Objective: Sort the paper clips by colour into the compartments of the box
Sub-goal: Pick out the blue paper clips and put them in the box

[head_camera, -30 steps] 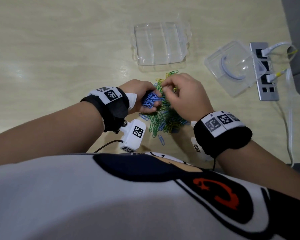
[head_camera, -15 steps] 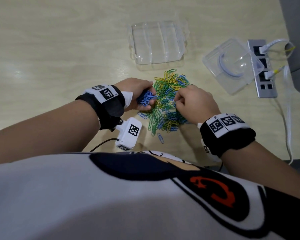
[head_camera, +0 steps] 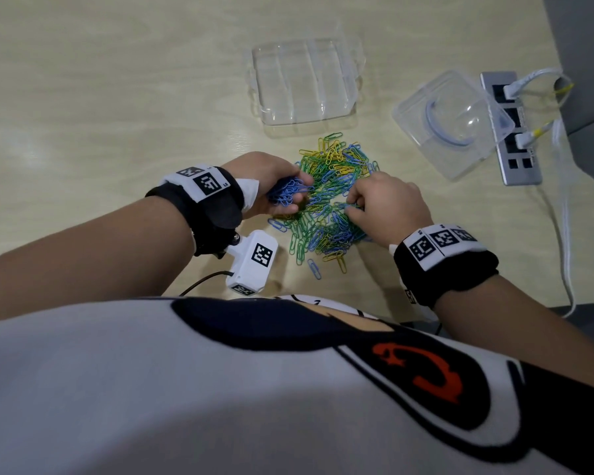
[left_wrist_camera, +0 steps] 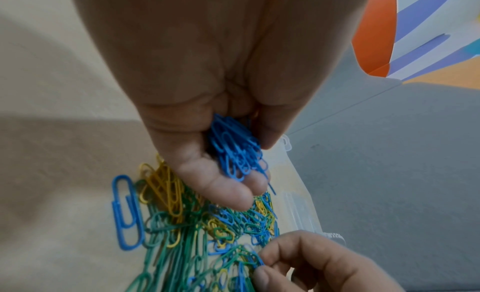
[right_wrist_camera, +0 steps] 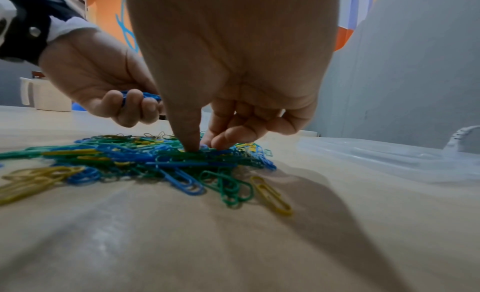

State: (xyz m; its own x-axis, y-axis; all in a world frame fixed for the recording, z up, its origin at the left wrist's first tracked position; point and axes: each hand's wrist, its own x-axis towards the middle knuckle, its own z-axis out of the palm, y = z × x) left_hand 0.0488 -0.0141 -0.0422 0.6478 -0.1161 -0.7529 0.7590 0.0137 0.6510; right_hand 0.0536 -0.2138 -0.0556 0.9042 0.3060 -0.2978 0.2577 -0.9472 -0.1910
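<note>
Many light, slippery paper clips [head_camera: 330,197] lie heaped just before the empty box [head_camera: 304,80]. Left hand [head_camera: 271,186] clutches a blue bunch [left_wrist_camera: 236,151]; right hand [head_camera: 388,207] pinches one clip, best gripped at its loop.

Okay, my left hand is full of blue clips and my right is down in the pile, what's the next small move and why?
Probably pinch the blue clip under the right hand and lift it across to the left hand. Its fingers already press into the mixed pile on a blue patch, the left holds a blue-only bunch, and the compartment box looks empty.
</note>
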